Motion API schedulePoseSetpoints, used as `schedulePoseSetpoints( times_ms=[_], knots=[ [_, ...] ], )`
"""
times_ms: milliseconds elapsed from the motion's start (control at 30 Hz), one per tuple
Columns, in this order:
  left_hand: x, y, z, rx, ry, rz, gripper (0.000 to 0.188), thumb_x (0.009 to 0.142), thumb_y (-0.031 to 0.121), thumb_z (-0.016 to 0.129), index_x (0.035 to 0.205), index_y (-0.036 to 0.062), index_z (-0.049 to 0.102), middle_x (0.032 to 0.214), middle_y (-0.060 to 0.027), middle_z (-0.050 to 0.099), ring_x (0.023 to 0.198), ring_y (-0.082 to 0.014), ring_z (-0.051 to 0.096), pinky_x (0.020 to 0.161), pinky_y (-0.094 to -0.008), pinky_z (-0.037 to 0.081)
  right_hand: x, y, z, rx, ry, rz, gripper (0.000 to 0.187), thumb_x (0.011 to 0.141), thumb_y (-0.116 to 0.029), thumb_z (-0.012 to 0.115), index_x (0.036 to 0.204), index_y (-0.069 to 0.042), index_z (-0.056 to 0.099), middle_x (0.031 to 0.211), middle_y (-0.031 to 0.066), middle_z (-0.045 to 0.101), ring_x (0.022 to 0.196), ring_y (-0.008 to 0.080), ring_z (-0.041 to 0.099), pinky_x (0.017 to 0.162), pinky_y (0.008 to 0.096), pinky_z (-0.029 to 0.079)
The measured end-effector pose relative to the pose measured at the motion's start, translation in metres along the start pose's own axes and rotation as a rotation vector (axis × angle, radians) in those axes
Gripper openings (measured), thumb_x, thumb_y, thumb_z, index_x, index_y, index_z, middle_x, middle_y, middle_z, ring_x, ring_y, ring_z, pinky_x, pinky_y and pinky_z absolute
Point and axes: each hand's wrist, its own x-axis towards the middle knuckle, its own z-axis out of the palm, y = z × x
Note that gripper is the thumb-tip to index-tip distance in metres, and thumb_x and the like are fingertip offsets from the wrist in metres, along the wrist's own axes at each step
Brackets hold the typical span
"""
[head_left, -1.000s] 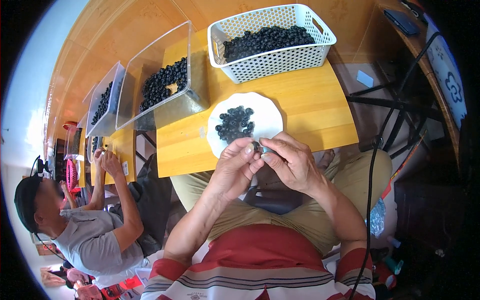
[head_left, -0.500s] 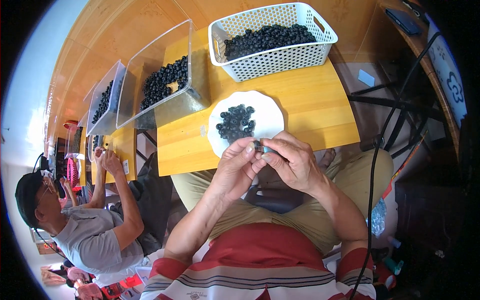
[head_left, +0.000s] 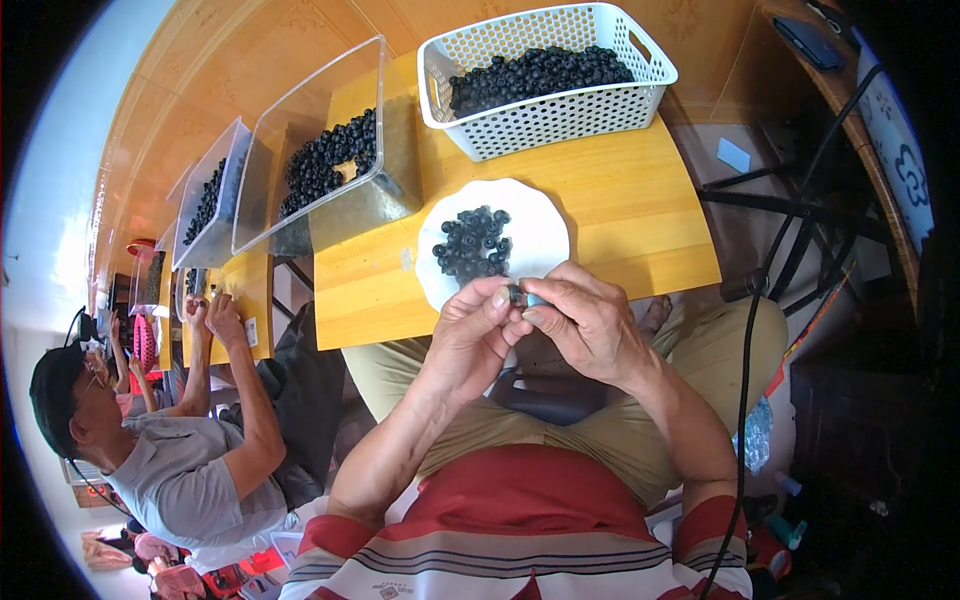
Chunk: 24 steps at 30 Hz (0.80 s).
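Pinching a dark round piece, the left hand meets the right hand, which grips something bluish, too small to identify; one is underway, more lie on the plate and in the basket.

No wording readable anywhere. Shirt front, low on the chest: small dark emblem, a line of lettering beside it, too small and cut near the lower edge to make out. Neighbouring yellow table: whitish label by its near edge, print blurred. Nearer tabletop, left part: pale rough patch; cannot tell whether a sticker or wear. Far right, white-and-blue panel: dark flower-shaped outline, a motif rather than letters. Lower left, red items: any markings too small to tell.
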Motion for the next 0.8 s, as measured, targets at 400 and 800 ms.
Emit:
schedulePoseSetpoints(
  times_ms=[400, 800],
  knots=[
    [-0.011, 0.003, -0.002, -0.007, -0.076, 0.01, 0.011, 0.099, 0.011, 0.067, 0.107, 0.0032, 0.07, 0.099, -0.0074, 0.072, 0.087, -0.0143, 0.069, 0.081, -0.0319, 0.063, 0.003, 0.0, 0.002, 0.033, -0.026, 0.093, 0.024, 0.095, -0.013, 0.071, 0.112, 0.003, 0.07, 0.092, 0.0141, 0.068, 0.079, 0.029, 0.07, 0.068, 0.0367, 0.054],
    [-0.015, 0.005, -0.005, -0.026, -0.034, 0.0, 0.014, 0.099, 0.014, 0.068, 0.109, 0.0042, 0.069, 0.1, -0.0061, 0.07, 0.087, -0.0128, 0.066, 0.082, -0.0314, 0.062, 0.002, -0.003, 0.002, 0.168, -0.083, 0.015, 0.027, 0.096, -0.016, 0.069, 0.115, 0.003, 0.068, 0.094, 0.0161, 0.067, 0.083, 0.0317, 0.07, 0.071, 0.0387, 0.054]
  ],
)
